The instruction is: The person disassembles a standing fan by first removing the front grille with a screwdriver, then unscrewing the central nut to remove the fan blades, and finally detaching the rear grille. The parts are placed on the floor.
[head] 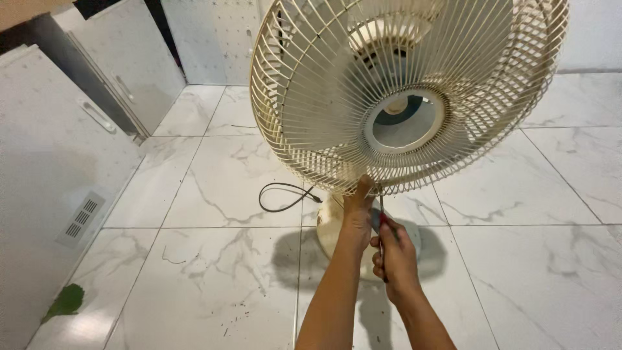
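A cream table fan stands on the white marble floor, its round wire guard [304, 84] tilted toward me, with the blades visible behind the ring at its centre [405, 123]. My left hand [356, 210] reaches up and presses thumb and fingers on the bottom rim of the guard. Just to its right, my right hand [395, 256] grips a screwdriver [381, 223] with a red and dark handle, its thin shaft pointing up at the guard's bottom edge. The fan's round base [327, 230] is partly hidden behind my arms.
A black power cord [282, 194] loops on the floor left of the base. White cabinets with handles [97, 116] and a vent grille [81, 217] line the left side. A green scrap [65, 301] lies by the cabinet foot.
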